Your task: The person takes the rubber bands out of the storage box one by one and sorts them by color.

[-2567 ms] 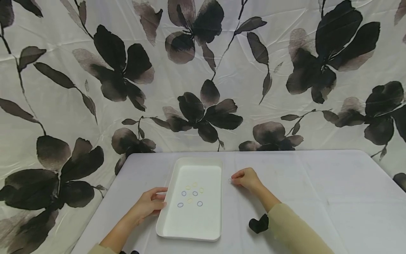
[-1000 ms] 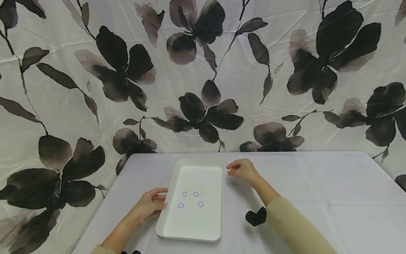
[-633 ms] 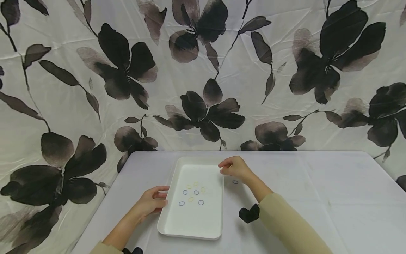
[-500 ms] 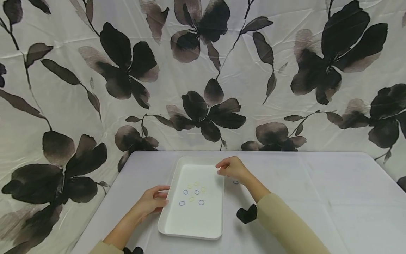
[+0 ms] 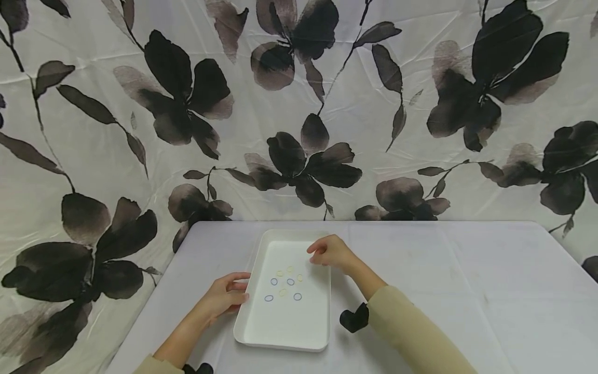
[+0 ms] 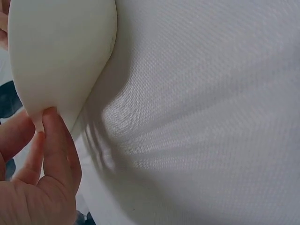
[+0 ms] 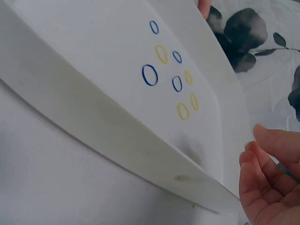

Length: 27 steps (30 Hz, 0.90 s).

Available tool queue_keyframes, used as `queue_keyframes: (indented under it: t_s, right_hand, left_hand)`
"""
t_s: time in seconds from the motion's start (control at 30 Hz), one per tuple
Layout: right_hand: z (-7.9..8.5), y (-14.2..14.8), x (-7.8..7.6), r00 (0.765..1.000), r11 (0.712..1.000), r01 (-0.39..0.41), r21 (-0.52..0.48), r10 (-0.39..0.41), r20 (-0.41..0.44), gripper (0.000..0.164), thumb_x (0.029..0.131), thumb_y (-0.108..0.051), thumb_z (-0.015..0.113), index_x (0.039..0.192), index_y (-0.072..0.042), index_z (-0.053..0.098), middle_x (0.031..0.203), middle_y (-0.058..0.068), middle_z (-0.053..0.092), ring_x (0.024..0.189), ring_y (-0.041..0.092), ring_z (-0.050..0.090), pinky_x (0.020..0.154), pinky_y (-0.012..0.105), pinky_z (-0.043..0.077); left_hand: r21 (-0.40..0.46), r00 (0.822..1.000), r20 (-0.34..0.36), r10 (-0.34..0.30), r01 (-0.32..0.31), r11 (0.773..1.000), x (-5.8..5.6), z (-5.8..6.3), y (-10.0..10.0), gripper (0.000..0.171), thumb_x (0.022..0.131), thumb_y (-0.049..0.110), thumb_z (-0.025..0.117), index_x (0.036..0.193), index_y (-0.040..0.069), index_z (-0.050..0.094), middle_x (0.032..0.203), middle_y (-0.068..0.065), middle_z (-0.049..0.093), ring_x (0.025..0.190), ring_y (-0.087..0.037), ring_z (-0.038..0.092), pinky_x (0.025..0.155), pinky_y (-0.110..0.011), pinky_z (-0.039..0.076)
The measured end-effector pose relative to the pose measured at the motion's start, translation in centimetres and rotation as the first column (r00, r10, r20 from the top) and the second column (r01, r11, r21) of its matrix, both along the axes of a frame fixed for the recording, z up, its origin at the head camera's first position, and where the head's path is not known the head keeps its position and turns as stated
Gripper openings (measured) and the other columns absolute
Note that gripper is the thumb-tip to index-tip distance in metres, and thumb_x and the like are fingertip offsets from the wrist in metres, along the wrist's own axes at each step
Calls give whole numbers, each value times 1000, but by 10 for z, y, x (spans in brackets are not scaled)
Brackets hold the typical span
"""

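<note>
A shallow white tray (image 5: pixel 285 327) lies on the table. My left hand (image 5: pixel 221 298) grips its left rim; in the left wrist view the fingers and thumb pinch the edge. Several thin blue rings (image 7: pixel 143 75) and yellow rings (image 7: pixel 178 111) lie scattered flat on the tray floor. My right hand (image 5: pixel 333 252) is over the tray's right wall towards the back, fingers bent inward with thumb and index tips close together. A bluish streak shows between thumb and fingers in the right wrist view; I cannot tell whether the hand holds a ring.
The white-covered table (image 5: pixel 448 291) extends on both sides of the tray. A cloth with dark flowers (image 5: pixel 289 161) hangs behind the table's back edge. A black object (image 5: pixel 354 318) sits against the right sleeve (image 5: pixel 406 322).
My right hand first pinched a ring right of the tray, then moved left over the tray's edge. A blue ring seen on the table there is now hidden behind the wrist. My left hand stayed.
</note>
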State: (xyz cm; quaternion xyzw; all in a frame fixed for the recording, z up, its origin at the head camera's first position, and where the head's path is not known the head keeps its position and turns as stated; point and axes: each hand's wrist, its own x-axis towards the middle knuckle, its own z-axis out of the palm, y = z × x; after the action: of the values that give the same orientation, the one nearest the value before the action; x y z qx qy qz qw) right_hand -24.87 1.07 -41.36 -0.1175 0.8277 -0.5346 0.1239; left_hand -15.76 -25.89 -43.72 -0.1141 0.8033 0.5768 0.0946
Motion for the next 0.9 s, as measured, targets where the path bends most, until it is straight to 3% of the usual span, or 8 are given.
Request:
queue_keyframes:
  t_s: [0.4,0.57,0.9]
  right_hand:
    - [-11,-18,5,994,994,-112,-3,112,11,23,73,10,67,96,8,66,63,0,55,56,10,49,54,20,43]
    - [-15,-23,7,986,986,-166,20,166,-22,23,71,13,67,94,8,67,63,0,58,58,9,49,56,19,42]
    - [-26,-30,7,992,991,-117,65,119,-38,24,69,12,69,92,4,67,66,1,55,59,10,48,54,19,41]
  left_hand:
    - [10,1000,15,-8,7,1000,-1,-2,-3,51,79,-8,64,128,1,51,107,-16,60,83,-22,63,67,-35,53]
    - [14,1000,14,-16,16,1000,-2,-1,-3,52,78,-8,64,128,0,50,107,-17,60,83,-22,63,67,-34,53]
    - [-9,1000,22,-2,2,1000,-2,0,-2,52,78,-7,66,127,1,52,107,-15,60,85,-22,63,69,-36,53]
